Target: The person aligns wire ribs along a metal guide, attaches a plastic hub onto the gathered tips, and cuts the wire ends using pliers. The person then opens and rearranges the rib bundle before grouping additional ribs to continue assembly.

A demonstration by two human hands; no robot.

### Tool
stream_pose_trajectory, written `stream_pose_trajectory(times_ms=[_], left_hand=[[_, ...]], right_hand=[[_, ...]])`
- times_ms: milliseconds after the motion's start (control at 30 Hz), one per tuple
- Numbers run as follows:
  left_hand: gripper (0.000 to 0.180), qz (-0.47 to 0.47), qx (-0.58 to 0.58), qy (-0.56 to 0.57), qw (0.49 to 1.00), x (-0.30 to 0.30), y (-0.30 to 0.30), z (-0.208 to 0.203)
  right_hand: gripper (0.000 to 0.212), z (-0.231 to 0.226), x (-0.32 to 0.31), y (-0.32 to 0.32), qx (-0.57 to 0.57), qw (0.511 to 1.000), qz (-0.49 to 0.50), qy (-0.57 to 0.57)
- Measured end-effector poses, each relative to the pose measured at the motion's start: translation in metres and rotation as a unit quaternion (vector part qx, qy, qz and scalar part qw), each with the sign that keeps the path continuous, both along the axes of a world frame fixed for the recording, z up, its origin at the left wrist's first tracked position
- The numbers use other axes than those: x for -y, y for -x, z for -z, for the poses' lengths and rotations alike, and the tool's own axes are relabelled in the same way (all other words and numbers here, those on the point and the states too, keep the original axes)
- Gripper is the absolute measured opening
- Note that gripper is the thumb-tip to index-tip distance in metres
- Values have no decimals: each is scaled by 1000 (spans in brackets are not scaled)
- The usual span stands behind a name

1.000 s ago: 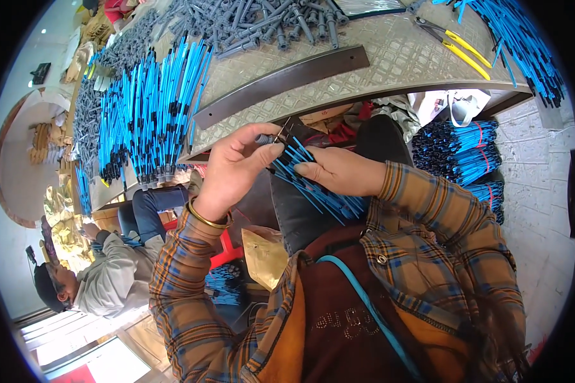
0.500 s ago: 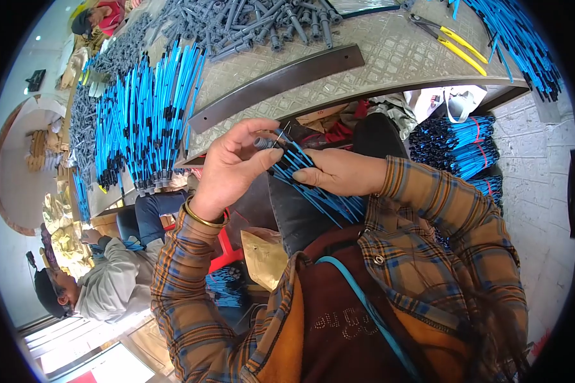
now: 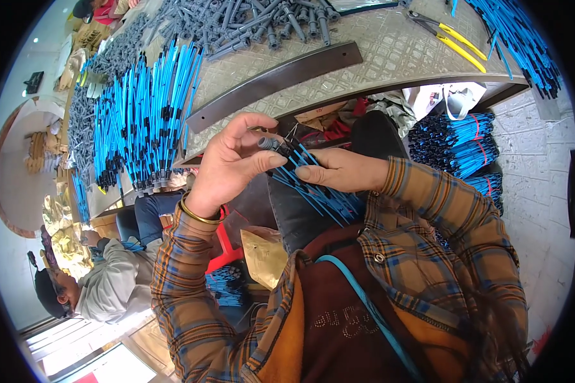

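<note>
In front of my body, my right hand (image 3: 342, 170) is closed around a bunch of thin blue rods (image 3: 322, 203) with black sections, their lower ends slanting down over my lap. My left hand (image 3: 233, 166), with a gold bangle at the wrist, pinches a grey ribbed plastic fitting (image 3: 271, 145) between thumb and fingers. The fitting lies right at the black upper ends of the rods; whether it is joined to one of them I cannot tell. Thin metal tips stick up beside it.
A patterned table (image 3: 390, 48) holds a pile of grey fittings (image 3: 255, 22), a dark metal bar (image 3: 275, 83), yellow-handled pliers (image 3: 453, 41) and stacked blue rods (image 3: 150, 115). Bundled rods (image 3: 457, 147) stand below at right. A person in a grey top (image 3: 118, 281) sits at left.
The grey fitting and my left fingertips have shifted slightly, and more of the fitting shows. Both hands keep their grips; the bunch of rods has barely moved.
</note>
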State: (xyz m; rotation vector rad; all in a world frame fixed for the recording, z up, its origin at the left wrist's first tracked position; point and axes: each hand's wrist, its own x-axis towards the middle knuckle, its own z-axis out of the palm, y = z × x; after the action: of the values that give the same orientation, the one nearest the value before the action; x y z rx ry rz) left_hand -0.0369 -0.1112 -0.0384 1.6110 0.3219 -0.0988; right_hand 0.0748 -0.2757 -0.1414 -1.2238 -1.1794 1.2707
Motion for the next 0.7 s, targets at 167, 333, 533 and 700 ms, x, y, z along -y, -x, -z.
stream_pose_trajectory(times_ms=[167,333,533,700], left_hand=[[39,16,12,-6,1000,0,0,2],[35,-1,15,-2,1000,1,-1,2],[31,-17,10,-11,1000,3,-2,2],[30,-12,32,2,999,2,0,4]], right_hand=[[58,-11,3,-7,65,997,-47,0],[48,-16,15,24,142,976,162,7],[39,-11,23,35,229,922,293,-109],[34,-13,22,11,224,955,195,-19]])
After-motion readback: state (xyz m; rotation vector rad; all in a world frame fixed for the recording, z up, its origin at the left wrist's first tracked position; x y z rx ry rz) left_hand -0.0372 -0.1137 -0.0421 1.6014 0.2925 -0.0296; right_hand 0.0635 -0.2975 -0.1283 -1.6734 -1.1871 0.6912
